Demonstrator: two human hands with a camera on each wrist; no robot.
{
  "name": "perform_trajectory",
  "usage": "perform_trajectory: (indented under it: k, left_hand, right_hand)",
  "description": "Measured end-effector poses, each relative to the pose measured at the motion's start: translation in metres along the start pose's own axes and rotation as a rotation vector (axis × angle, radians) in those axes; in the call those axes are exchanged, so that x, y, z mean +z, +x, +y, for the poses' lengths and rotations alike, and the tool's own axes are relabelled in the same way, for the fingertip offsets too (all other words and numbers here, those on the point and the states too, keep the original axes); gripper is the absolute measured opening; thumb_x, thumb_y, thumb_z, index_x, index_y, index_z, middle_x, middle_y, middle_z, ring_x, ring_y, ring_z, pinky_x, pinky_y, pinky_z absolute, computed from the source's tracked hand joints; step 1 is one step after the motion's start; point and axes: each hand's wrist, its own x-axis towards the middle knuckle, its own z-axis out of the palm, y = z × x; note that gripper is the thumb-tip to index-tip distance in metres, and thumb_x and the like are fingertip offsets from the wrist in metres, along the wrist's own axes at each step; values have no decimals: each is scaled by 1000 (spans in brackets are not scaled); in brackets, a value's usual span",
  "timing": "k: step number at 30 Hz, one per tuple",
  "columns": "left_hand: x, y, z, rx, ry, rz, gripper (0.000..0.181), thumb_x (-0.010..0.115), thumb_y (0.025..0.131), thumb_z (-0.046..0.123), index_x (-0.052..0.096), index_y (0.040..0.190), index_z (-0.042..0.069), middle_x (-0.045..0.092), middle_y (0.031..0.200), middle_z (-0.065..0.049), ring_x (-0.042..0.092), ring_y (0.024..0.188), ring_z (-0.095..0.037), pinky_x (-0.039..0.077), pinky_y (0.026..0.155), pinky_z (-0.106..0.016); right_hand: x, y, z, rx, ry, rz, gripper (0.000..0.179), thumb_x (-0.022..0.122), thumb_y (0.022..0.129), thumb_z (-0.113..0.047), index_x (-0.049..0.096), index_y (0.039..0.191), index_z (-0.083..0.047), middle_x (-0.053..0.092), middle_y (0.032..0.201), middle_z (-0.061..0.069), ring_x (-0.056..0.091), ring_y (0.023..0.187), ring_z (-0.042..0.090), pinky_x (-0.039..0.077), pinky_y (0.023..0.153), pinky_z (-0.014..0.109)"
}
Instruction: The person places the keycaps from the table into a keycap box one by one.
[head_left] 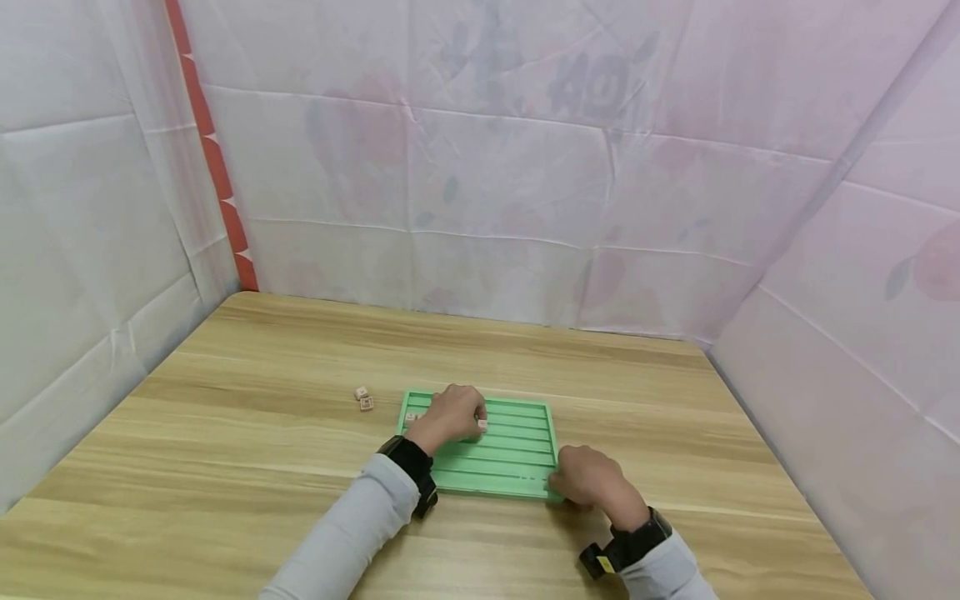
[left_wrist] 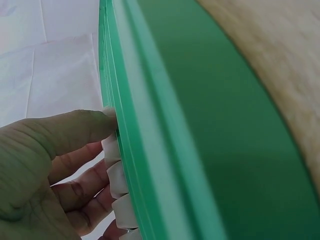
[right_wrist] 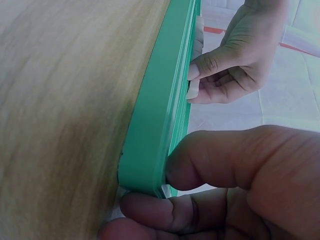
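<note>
A shallow green tray point(head_left: 487, 480) with raised parallel ridges lies on the table. My left hand point(head_left: 452, 412) is over its far part, pinching a small pale block point(right_wrist: 193, 90) between thumb and fingers at one of the ridges. More small blocks point(left_wrist: 118, 179) stand in a row along the ridge beside that hand, partly behind its fingers; the head view shows one block point(head_left: 411, 417) by the tray's left end. My right hand point(head_left: 592, 475) grips the tray's near right corner, thumb point(right_wrist: 187, 160) on the rim and fingers around the outside.
Two small marked blocks point(head_left: 367, 403) lie on the wooden table point(head_left: 300, 358) left of the tray. Pale printed sheets point(head_left: 510, 167) enclose the table at the back and both sides, with a red strip point(head_left: 213, 158) along the back left corner.
</note>
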Motion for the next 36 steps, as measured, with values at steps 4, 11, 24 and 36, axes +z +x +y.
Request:
perform_trajectory:
  k: [4, 11, 24, 36]
  left_hand:
    - [-1, 1, -1, 6, -1, 3, 7, 74, 77, 10, 70, 74, 15, 57, 70, 9, 47, 65, -12, 41, 63, -33]
    - [-2, 0, -1, 14, -24, -10, 11, 73, 77, 7, 68, 70, 13, 55, 67, 8, 44, 60, -12, 40, 57, -28]
    - [-3, -1, 0, 14, -36, -26, 21, 71, 78, 4, 64, 61, 14, 54, 62, 6, 37, 54, -11, 34, 50, -23]
    - [-5, -1, -1, 24, -12, -67, 10, 74, 78, 11, 70, 87, 12, 61, 84, 2, 51, 69, -15, 44, 61, -29]
  right_hand:
    - [0, 0, 0, -2, 1, 1, 18, 57, 82, -10, 53, 64, -8, 49, 53, 3, 41, 42, 12, 27, 40, 24]
    - [0, 0, 1, -4, 12, -2, 18, 57, 82, -10, 53, 64, -8, 48, 53, 2, 40, 42, 12, 27, 40, 24]
    - [1, 0, 1, -12, 20, 5, 19, 57, 82, -9, 54, 63, -8, 47, 53, 2, 40, 42, 12, 27, 40, 24]
    - [1, 0, 1, -3, 21, -13, 17, 57, 81, -9, 54, 64, -8, 48, 53, 3, 40, 41, 12, 27, 40, 24]
